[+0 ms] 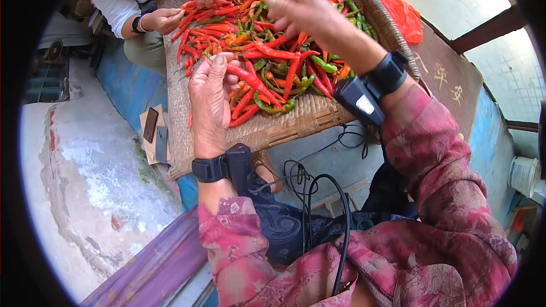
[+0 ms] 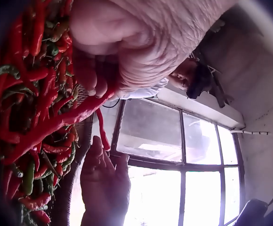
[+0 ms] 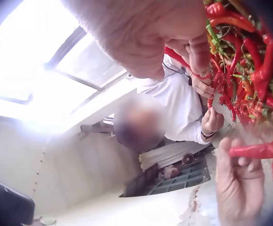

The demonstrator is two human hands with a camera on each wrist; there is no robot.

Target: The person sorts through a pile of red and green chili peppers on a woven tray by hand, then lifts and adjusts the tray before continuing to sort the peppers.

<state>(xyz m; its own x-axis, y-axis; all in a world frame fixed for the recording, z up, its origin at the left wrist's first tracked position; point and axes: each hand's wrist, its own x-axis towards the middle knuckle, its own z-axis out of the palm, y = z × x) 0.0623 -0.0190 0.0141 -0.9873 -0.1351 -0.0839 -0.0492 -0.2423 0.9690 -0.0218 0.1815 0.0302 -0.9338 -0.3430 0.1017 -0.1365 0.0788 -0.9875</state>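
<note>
My left hand (image 1: 213, 91) pinches a long red chili (image 1: 250, 79) between thumb and fingers, over the near left part of the chili heap (image 1: 290, 62). The same chili (image 2: 56, 125) slants down from my left hand (image 2: 146, 42) in the left wrist view. Blurred in the head view, my right hand (image 1: 313, 14) is raised above the heap's far side. A thinner red chili (image 3: 176, 56) is held in the fingers of my right hand (image 3: 150, 33), and this chili (image 2: 102, 129) also shows in the left wrist view.
The heap lies on a woven tray (image 1: 301, 131) with a raised rim. Across it, another person's hands (image 1: 165, 21) handle chilies. A red plastic bag (image 1: 398, 11) lies beyond the right rim. Black cables (image 1: 301, 176) hang below the near edge. Two phones (image 1: 151, 125) lie at the left.
</note>
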